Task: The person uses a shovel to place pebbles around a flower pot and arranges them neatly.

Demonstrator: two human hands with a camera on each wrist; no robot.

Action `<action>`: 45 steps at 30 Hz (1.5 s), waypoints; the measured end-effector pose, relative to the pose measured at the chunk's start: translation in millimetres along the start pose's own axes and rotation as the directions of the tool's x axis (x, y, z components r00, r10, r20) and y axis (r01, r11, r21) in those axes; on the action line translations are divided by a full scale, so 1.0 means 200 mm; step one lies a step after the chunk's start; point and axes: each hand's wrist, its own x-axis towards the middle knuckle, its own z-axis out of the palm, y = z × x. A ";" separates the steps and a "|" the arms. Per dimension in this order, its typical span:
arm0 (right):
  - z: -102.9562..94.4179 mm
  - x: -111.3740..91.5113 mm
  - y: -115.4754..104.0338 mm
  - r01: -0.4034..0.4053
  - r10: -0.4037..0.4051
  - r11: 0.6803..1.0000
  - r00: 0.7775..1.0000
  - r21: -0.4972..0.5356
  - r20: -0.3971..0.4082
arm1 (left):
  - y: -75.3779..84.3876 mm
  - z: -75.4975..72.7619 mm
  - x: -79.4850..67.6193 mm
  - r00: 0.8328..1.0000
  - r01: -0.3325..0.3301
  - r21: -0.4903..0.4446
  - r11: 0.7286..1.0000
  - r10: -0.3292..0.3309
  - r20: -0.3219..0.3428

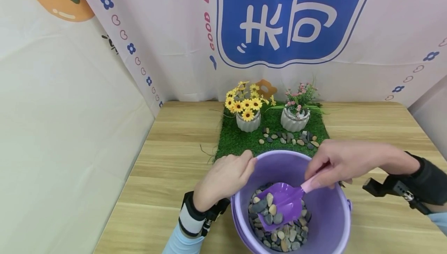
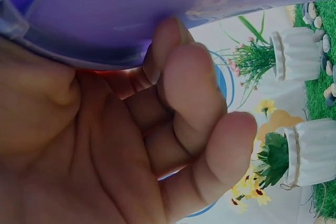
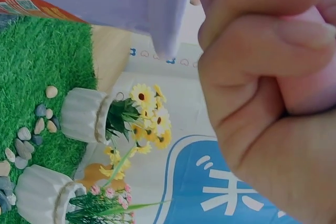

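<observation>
A purple bucket [image 1: 326, 215] stands at the front of the table with pebbles [image 1: 290, 234] in its bottom. My left hand [image 1: 227, 176] grips the bucket's rim on its left side; in the left wrist view its fingers [image 2: 191, 85] are bent beside the purple wall. My right hand [image 1: 342, 162] holds the pink handle of a toy shovel [image 1: 288, 203]. Its purple blade is inside the bucket, above the pebbles, with several stones [image 1: 260, 206] lying on it. In the right wrist view the fingers [image 3: 262, 45] wrap round the pink handle, while the blade is out of sight.
Behind the bucket lies a green turf mat [image 1: 234, 139]. On it stand a white pot with yellow flowers [image 1: 248, 122] and a white pot with pink flowers [image 1: 295, 120], with loose pebbles [image 1: 290, 137] before them. A printed cloth [image 1: 181, 32] hangs behind the wooden table [image 1: 167, 157].
</observation>
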 end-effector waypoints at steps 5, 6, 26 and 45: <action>-0.05 -0.02 -0.01 -0.008 0.008 1.000 1.000 0.007 -0.004 | 0.00 0.00 0.00 1.000 0.005 -0.004 1.000 -0.005 0.003; -0.06 -0.02 -0.02 -0.011 0.011 1.000 1.000 0.008 -0.003 | 0.00 0.00 0.00 1.000 0.005 -0.004 1.000 -0.005 0.004; -0.23 -0.04 -0.03 -0.043 0.042 0.999 0.999 0.014 0.025 | 0.00 0.00 0.00 0.999 0.029 -0.020 0.999 -0.028 0.028; -0.37 -0.10 0.03 -0.197 0.195 0.980 0.978 -0.024 -0.072 | 0.00 0.00 0.00 1.000 0.025 0.003 1.000 -0.025 0.019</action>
